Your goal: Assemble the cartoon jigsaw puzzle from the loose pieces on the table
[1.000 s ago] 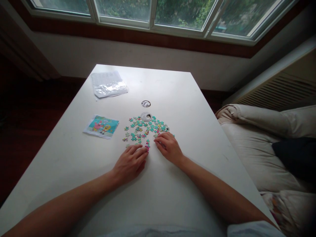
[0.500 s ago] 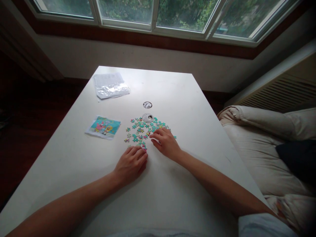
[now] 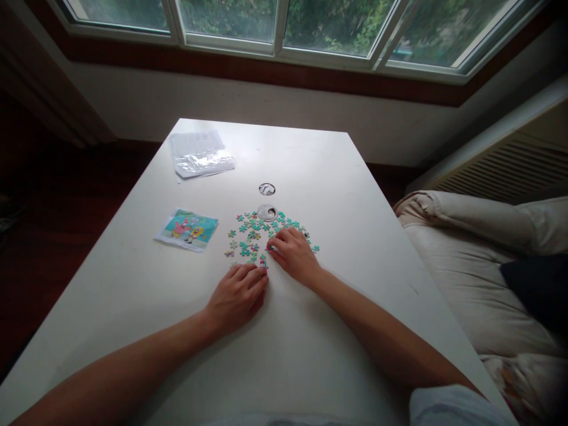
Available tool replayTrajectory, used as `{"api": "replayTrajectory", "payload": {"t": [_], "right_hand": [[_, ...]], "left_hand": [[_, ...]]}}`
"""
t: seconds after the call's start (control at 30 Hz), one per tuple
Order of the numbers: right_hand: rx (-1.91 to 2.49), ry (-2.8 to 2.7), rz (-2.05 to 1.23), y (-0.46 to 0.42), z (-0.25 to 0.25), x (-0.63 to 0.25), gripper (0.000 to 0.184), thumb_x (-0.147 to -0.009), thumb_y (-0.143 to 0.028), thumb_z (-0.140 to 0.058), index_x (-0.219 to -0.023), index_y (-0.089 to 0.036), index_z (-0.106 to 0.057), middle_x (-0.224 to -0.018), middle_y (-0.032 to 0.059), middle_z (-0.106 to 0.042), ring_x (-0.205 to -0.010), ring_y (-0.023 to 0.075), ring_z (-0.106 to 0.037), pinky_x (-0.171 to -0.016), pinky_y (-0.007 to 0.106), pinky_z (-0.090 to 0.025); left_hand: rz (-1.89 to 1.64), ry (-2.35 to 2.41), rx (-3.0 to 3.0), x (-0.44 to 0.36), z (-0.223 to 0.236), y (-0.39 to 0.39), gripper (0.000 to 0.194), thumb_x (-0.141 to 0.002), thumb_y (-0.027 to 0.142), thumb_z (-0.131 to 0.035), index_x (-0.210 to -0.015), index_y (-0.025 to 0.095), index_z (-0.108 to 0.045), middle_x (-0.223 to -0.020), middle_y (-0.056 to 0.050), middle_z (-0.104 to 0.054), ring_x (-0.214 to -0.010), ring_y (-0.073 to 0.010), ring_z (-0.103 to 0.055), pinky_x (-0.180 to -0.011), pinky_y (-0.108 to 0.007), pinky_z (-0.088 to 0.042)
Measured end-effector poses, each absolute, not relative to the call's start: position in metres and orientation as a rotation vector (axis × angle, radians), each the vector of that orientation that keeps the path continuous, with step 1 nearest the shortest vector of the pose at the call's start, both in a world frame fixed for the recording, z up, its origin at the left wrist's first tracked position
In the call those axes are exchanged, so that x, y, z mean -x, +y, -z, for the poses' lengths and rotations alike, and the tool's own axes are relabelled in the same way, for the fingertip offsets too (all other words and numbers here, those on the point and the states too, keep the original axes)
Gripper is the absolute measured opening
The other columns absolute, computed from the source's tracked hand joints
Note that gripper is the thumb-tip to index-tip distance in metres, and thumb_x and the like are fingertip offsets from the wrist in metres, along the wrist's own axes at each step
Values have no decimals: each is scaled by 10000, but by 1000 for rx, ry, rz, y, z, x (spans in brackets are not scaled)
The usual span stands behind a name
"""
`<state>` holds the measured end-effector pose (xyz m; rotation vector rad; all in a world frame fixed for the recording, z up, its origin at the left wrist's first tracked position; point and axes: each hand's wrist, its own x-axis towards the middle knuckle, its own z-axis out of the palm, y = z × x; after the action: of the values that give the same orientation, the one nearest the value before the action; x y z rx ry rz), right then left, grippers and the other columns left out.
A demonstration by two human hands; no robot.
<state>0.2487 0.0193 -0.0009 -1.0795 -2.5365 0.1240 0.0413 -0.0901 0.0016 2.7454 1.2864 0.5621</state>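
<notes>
Small jigsaw puzzle pieces (image 3: 245, 247), mostly teal with some pink and yellow, lie scattered mid-table. My left hand (image 3: 239, 293) rests at their near edge, its fingers curled against a few joined pink and teal pieces (image 3: 263, 263); its fingertips are partly hidden. My right hand (image 3: 295, 254) is over the right part of the pile, thumb and fingers pinched on a small reddish puzzle piece (image 3: 269, 248). Left of the pile lies a picture sheet (image 3: 189, 229) with cartoon figures on teal.
A clear plastic packet with papers (image 3: 202, 155) lies at the far left of the white table (image 3: 310, 160). Two round inset fittings (image 3: 267, 189) are in the tabletop beyond the pile. A beige sofa (image 3: 461, 266) stands to the right, windows (image 3: 328, 29) ahead.
My right hand has moved slightly left and its fingers have closed on a puzzle piece. The left hand stays nearly in place at the joined pieces.
</notes>
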Motion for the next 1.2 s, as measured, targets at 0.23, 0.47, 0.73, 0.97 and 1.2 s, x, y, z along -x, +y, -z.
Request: {"api": "replayTrajectory", "payload": {"t": [0.23,0.47,0.73,0.97,1.2], "right_hand": [[1192,-2583,-95,19,-6,-257,125,-1008,-303,-624,-1031,-232,-724,-1082,77,-677,-1086,262,-533,-961,409,-395],[1224,-2587,-127,21,-7,-258,106,-994,-282,-639,-1042,-223,-713,-1090,87,-673,-1106,274,-525,-964,412,-395],[1212,-2565,-169,21,-5,-260,85,-969,-259,-677,-1041,-215,-684,-1090,85,-680,-1103,273,-537,-976,408,-383],[1103,-2554,-209,21,-6,-261,39,-977,-191,-645,-1002,-217,-661,-995,53,-729,-1007,251,-574,-927,393,-356],[1047,-2464,-365,23,0,-262,53,-983,-184,-634,-984,-227,-666,-956,31,-747,-943,222,-593,-892,359,-360]], "left_hand": [[-496,1323,-2759,-42,-1,-90,378,-972,195,-554,-1341,150,-626,-1404,-115,-647,-1262,-295,-571,-1052,-466,-466],[-602,1259,-2772,-43,-2,-92,324,-967,190,-561,-1274,159,-659,-1344,-121,-679,-1232,-283,-593,-1028,-464,-484],[-570,1198,-2771,-43,-3,-93,249,-978,194,-553,-1195,173,-673,-1223,-105,-717,-1134,-265,-616,-984,-453,-494],[-537,1203,-2774,-43,-2,-93,264,-983,198,-543,-1217,167,-662,-1262,-110,-699,-1146,-270,-609,-973,-450,-500],[-511,1271,-2752,-43,-2,-93,325,-974,209,-552,-1285,167,-638,-1335,-133,-661,-1185,-290,-593,-990,-468,-500]]}}
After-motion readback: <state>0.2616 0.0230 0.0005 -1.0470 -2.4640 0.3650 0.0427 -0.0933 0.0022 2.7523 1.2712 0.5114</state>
